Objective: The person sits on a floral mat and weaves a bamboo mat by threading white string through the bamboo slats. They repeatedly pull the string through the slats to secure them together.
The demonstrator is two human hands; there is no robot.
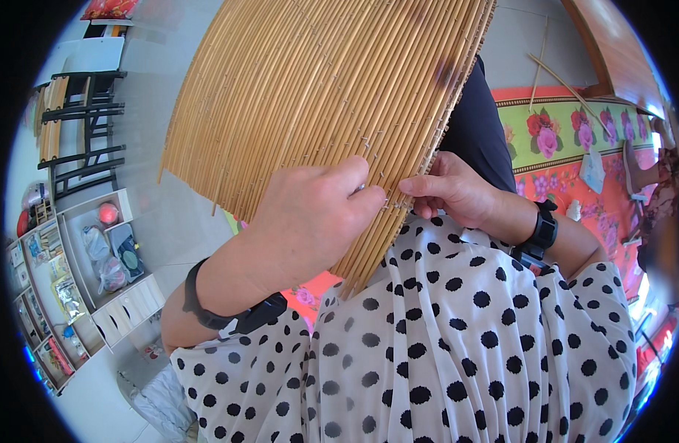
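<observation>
Across my lap and away from me spreads a mat of thin tan sticks [317, 81], laid side by side. Small wire-like ties run in rows over the sticks. Over the near part of the mat is my left hand [317, 214], its fingers curled in a pinch. A small silvery bit shows between thumb and forefinger, too small to name. At the mat's right edge my right hand [454, 188] is closed, thumb on top and fingers curled below, gripping the stick ends. Some fingertips of both hands are hidden.
A compartmented shelf unit [74, 280] with bags and small goods is at left, below folded black-framed furniture [85, 122]. To the right, a red and green floral cloth [553, 140] lies beyond my leg, with loose sticks [564, 81] near a wooden furniture edge [612, 44].
</observation>
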